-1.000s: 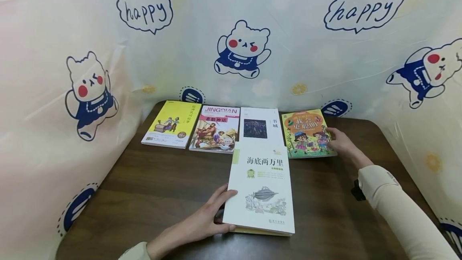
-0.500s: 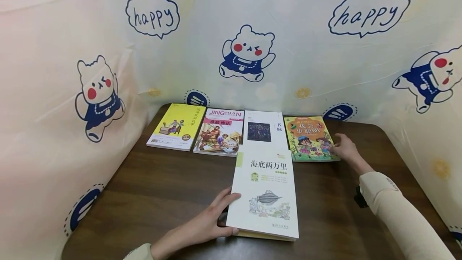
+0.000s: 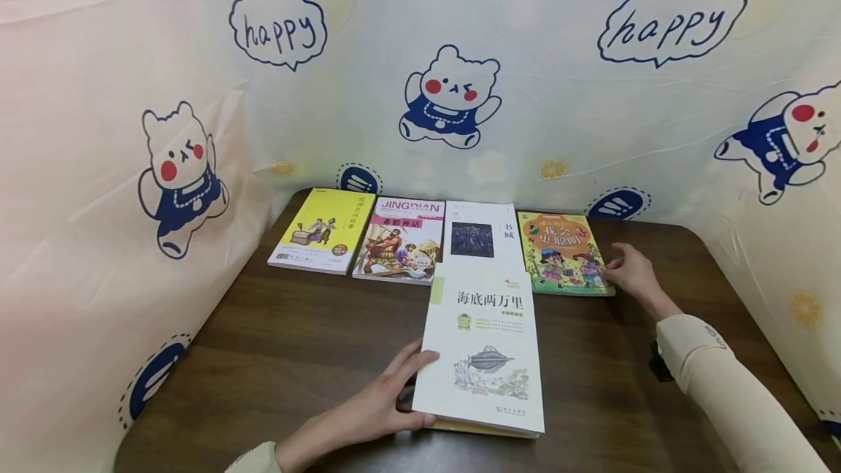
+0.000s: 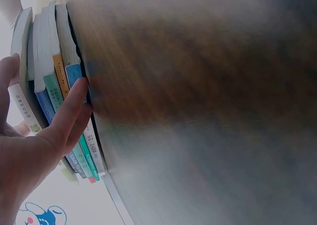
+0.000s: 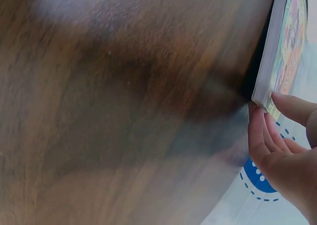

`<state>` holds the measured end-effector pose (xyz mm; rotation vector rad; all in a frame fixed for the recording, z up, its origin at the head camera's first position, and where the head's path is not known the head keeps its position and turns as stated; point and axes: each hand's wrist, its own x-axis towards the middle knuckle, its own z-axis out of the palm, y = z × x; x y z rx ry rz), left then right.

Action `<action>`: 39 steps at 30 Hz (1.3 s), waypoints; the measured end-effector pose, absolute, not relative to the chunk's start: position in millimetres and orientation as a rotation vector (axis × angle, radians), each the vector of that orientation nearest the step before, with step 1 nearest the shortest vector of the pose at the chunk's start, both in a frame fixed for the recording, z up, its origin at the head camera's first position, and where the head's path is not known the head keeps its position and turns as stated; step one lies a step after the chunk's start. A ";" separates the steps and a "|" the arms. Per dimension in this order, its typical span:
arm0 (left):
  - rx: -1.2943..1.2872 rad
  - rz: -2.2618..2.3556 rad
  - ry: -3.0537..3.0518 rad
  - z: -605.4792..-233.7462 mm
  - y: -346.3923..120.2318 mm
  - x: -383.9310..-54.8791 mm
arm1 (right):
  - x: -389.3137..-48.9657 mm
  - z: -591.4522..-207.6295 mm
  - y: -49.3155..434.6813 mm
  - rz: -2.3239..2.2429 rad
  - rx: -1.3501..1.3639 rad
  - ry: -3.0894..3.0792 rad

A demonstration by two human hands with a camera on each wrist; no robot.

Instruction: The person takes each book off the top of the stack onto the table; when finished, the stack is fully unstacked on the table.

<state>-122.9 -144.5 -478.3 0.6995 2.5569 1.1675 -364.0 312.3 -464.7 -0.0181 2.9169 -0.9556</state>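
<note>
On the near middle of the table stands a stack of several books, topped by a white book with an airship drawing. My left hand grips the stack's left side. In the left wrist view, its fingers lie along the coloured spines low down, close to the table, and another digit reaches the top book. Farther back, my right hand pinches the lower right corner of a colourful children's book. In the right wrist view, the thumb is on its cover and the fingers curl under the corner.
Left of the children's book, a row continues with a white book partly hidden behind the stack, a pink-titled book and a yellow book. The brown table ends at a printed curtain at the back and sides.
The head view has shifted slightly. My right hand has drawn a little to the right, toward the children's book's corner, and that book's right edge has turned slightly. The left hand keeps its place.
</note>
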 end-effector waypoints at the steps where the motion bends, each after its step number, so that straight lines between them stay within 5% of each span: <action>1: 0.699 1.168 2.557 -478.7 -144.6 -123.0 | -363.7 -464.5 312.0 -0.945 -0.037 2.925; 25: 0.724 1.181 2.579 -477.8 -143.4 -125.4 | -325.6 -461.9 313.1 -0.971 -0.124 3.090; 39: 0.738 1.200 2.564 -478.1 -143.1 -126.2 | -248.1 -452.8 242.6 -1.243 -0.241 2.863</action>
